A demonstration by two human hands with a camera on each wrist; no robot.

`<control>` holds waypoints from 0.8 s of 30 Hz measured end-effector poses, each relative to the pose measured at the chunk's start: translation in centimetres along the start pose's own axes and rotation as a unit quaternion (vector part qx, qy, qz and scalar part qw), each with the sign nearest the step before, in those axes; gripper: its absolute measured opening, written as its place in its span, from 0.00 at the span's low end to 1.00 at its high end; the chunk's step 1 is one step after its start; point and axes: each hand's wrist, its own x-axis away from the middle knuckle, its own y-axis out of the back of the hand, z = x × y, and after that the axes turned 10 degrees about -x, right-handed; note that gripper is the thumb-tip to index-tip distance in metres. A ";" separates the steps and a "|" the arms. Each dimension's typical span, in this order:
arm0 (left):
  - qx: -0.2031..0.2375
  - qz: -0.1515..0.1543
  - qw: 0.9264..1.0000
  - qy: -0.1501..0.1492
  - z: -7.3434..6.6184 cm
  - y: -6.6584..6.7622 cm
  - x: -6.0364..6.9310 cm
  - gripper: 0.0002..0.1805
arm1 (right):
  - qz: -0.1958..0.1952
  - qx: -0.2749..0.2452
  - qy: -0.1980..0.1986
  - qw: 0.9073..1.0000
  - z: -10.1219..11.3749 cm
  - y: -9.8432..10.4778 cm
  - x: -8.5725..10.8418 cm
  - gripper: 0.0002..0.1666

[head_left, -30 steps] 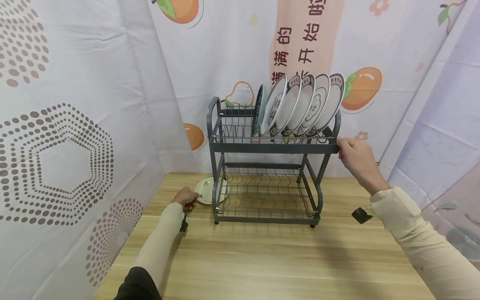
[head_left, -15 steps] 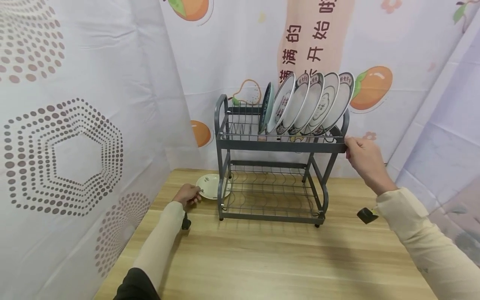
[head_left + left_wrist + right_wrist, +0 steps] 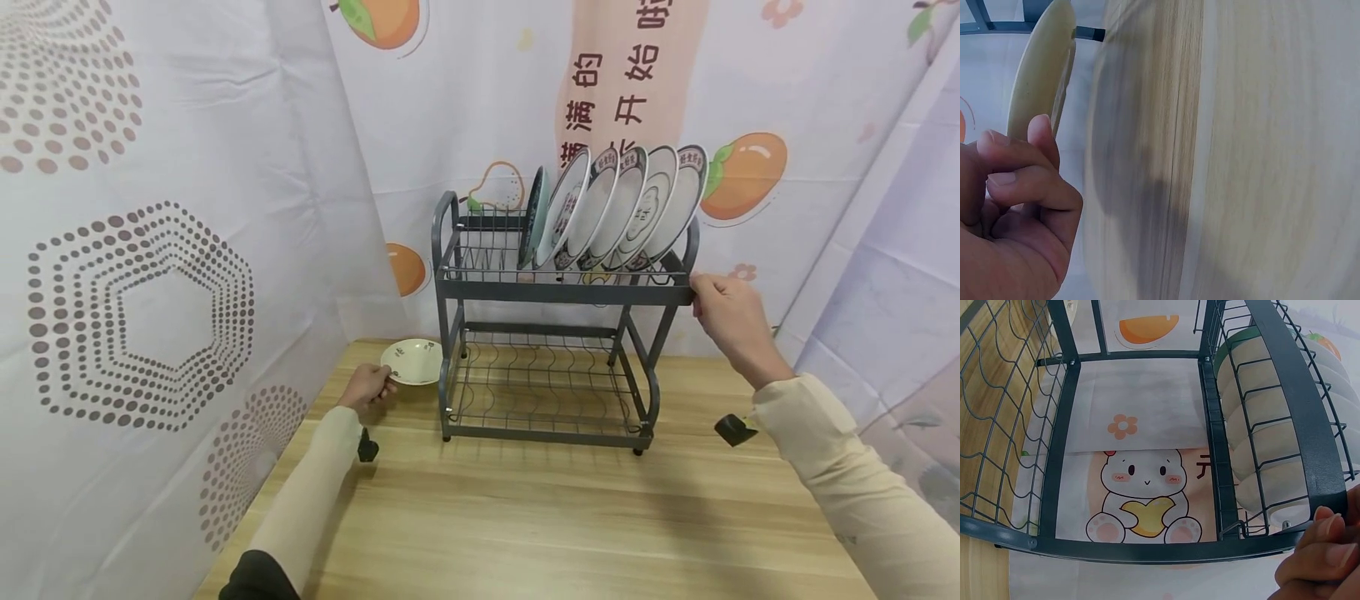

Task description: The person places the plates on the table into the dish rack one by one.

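In the head view, my left hand (image 3: 367, 386) pinches the near-left edge of a small pale plate (image 3: 412, 362) with dark sprigs. The left wrist view shows this plate (image 3: 1041, 75) edge-on, raised off the wood, with fingers curled at its rim. It is just left of a dark grey two-tier dish rack (image 3: 566, 293). My right hand (image 3: 731, 321) grips the rack's upper front-right corner, and the right wrist view shows its fingertips (image 3: 1329, 531) against that bar. Several white plates (image 3: 596, 208) and one green-rimmed plate (image 3: 534, 218) lean upright on the top tier, right of its middle.
The rack's lower wire tier (image 3: 543, 383) sits close above the wooden table (image 3: 525, 508). A printed curtain (image 3: 480, 100) hangs right behind the rack and along both sides. Open wire slots (image 3: 480, 250) lie on the top tier's left end.
The small plate has come up from the table and left, out from behind the rack's left leg, in my left hand. My right hand keeps its grip on the rack. The head view has shifted.
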 end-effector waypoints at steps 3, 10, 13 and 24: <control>-0.003 -0.009 1.000 -0.002 -0.1 0.4 0.3 0.21 | -0.002 0.007 0.003 1.000 0.0 0.0 0.0 0.32; 0.018 -0.014 1.000 0.007 0.3 0.8 0.9 0.22 | 0.006 0.018 0.010 1.000 -0.3 0.0 -0.2 0.33; 0.043 -0.018 0.999 0.016 0.5 0.8 1.4 0.22 | 0.010 0.020 0.008 1.000 -0.3 0.1 -0.2 0.34; 0.043 -0.033 0.998 -0.015 0.4 1.7 3.1 0.23 | 0.004 0.019 0.013 1.000 -0.3 0.1 -0.2 0.35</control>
